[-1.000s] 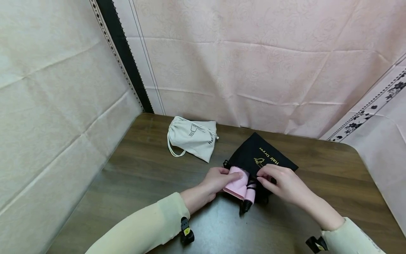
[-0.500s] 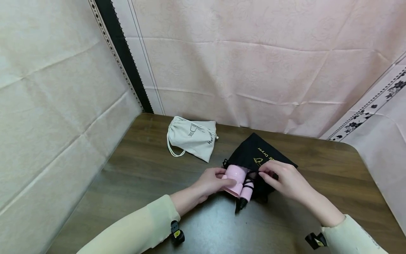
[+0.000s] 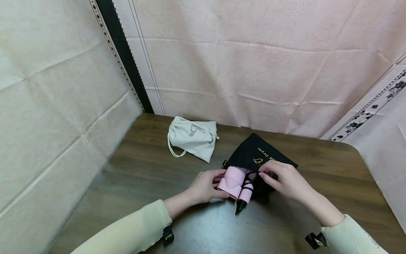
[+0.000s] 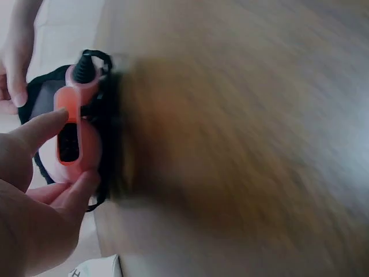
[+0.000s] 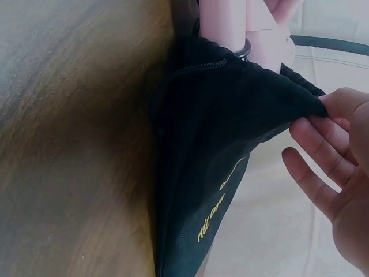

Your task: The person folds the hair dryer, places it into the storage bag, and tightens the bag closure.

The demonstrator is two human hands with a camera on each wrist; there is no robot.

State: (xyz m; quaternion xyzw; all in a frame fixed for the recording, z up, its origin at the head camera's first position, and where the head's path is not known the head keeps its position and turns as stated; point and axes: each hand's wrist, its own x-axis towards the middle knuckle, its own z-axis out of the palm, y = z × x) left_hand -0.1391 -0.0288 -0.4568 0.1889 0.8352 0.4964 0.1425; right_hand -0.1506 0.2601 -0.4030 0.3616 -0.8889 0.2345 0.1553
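A pink hair dryer [image 3: 235, 177] with a folded handle [image 3: 246, 192] lies partly inside the mouth of a black drawstring bag [image 3: 250, 151] lettered "Hair Dryer". Black cord is wrapped round the handle, which ends in a black ribbed sleeve [image 4: 85, 70]. Thumb and fingers of my left hand [image 3: 204, 187] hold the barrel's outer end from two sides; in the left wrist view they span its dark slot-like nozzle opening. On the other side, my right hand [image 3: 285, 178] pinches the rim of the bag between thumb and fingers, lifting the cloth. The dryer's rear is hidden in the bag.
A cream drawstring bag [image 3: 195, 137] printed with a dryer picture lies to the back left on the wooden table [image 3: 142, 180]. Pale cloth walls [image 3: 260, 70] rise behind the table and along its sides.
My left hand has shifted left and towards me, from on top of the barrel to its outer end. The dryer has moved slightly left. My right hand stays at the bag's rim.
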